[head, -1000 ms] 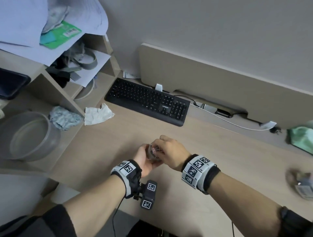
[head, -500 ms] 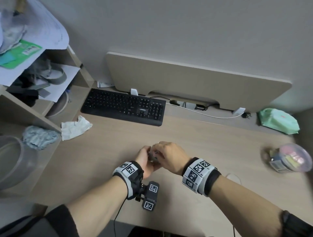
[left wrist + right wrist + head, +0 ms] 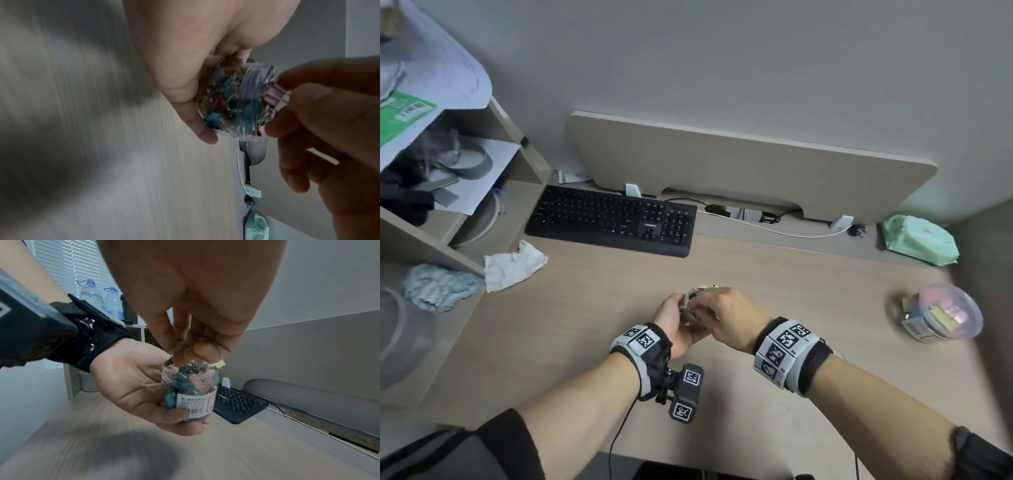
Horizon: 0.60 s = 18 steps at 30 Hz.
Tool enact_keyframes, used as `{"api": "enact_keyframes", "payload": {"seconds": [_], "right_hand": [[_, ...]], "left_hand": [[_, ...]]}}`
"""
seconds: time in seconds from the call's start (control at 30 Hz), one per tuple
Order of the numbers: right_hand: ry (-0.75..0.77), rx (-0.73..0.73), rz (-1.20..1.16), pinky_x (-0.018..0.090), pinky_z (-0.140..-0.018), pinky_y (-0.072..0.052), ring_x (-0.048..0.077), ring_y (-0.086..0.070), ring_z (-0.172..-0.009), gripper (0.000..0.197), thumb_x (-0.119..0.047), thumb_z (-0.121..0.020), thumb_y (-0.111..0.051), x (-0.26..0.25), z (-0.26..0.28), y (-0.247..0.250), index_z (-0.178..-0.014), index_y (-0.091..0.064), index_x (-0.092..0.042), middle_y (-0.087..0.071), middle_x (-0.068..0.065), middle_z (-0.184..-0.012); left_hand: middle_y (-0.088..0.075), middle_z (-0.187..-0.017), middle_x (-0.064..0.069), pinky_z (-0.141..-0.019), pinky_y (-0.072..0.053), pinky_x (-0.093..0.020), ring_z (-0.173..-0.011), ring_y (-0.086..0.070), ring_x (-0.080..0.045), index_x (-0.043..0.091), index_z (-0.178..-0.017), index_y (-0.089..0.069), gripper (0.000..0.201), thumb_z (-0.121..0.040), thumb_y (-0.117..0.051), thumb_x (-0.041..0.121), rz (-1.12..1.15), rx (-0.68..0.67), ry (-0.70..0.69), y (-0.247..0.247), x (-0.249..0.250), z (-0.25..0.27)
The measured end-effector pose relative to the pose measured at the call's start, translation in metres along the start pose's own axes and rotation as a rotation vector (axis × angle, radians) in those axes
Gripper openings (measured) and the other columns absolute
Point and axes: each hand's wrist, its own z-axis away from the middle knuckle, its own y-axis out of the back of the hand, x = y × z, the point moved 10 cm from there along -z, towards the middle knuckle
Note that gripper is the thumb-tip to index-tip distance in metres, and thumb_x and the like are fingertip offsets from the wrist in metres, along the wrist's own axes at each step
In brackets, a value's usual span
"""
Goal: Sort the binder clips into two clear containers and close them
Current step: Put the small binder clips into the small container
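A small clear jar (image 3: pixel 190 391) packed with teal, pink and purple binder clips (image 3: pixel 228 100) is held above the wooden desk (image 3: pixel 592 308), in front of the black keyboard (image 3: pixel 613 219). The left hand (image 3: pixel 674 325) cups it from below, fingers curled round its labelled wall. The right hand (image 3: pixel 729 318) sits over the jar's open mouth, fingertips (image 3: pixel 197 352) bunched narrow and pinching a pink binder clip (image 3: pixel 273 95) at the rim; a yellow clip (image 3: pixel 219 366) pokes out beside it. To the right of the jar, well apart, a second clear container (image 3: pixel 941 315) of pastel clips lies blurred on the desk. Behind that lies a green wipes pack (image 3: pixel 917 240). Left of the keyboard lies a crumpled white tissue (image 3: pixel 513 263), just beside a shelf unit (image 3: pixel 421 240).
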Motion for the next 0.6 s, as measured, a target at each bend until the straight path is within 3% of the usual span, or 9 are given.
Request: {"api": "enact_keyframes", "payload": {"seconds": [0.1,0.3,0.43,0.6], "right_hand": [[0.014,-0.016,0.037,0.040,-0.065,-0.049,0.030,-0.060,-0.082,0.019,-0.017,-0.086,-0.047,0.004,0.003,-0.001,-0.094,-0.064,-0.015,-0.066,0.005,-0.092],[-0.050,0.028,-0.026,0.038,-0.065,-0.047,0.035,-0.059,-0.082,0.020,-0.018,-0.089,-0.049,0.008,0.005,0.009,-0.107,-0.057,-0.013,-0.066,0.011,-0.096],[-0.063,0.050,-0.044,0.042,-0.063,-0.048,0.035,-0.057,-0.075,0.008,-0.018,-0.086,-0.051,0.015,0.004,0.014,-0.091,-0.053,-0.012,-0.063,0.009,-0.088],[-0.032,0.014,-0.044,0.042,-0.064,-0.047,0.033,-0.055,-0.073,0.008,-0.016,-0.086,-0.049,0.010,0.004,0.010,-0.086,-0.055,-0.011,-0.061,0.008,-0.085]], "left_hand": [[-0.072,-0.083,-0.015,-0.055,-0.061,-0.035,-0.078,-0.068,-0.028,0.009,-0.090,-0.071,0.034,-0.100,-0.040,0.020,0.019,-0.009,-0.001,-0.006,0.000,0.004],[-0.073,-0.090,-0.017,-0.059,-0.063,-0.039,-0.084,-0.070,-0.030,0.007,-0.100,-0.070,0.034,-0.101,-0.039,0.022,0.034,-0.001,0.000,-0.006,-0.002,0.003],[-0.072,-0.096,-0.019,-0.069,-0.063,-0.043,-0.088,-0.069,-0.030,0.006,-0.106,-0.069,0.034,-0.102,-0.039,0.023,0.049,-0.014,-0.010,-0.007,0.002,0.004],[-0.072,-0.096,-0.018,-0.061,-0.063,-0.040,-0.086,-0.069,-0.030,0.006,-0.103,-0.069,0.033,-0.101,-0.041,0.023,0.043,-0.018,-0.002,-0.012,0.002,0.006]]}}
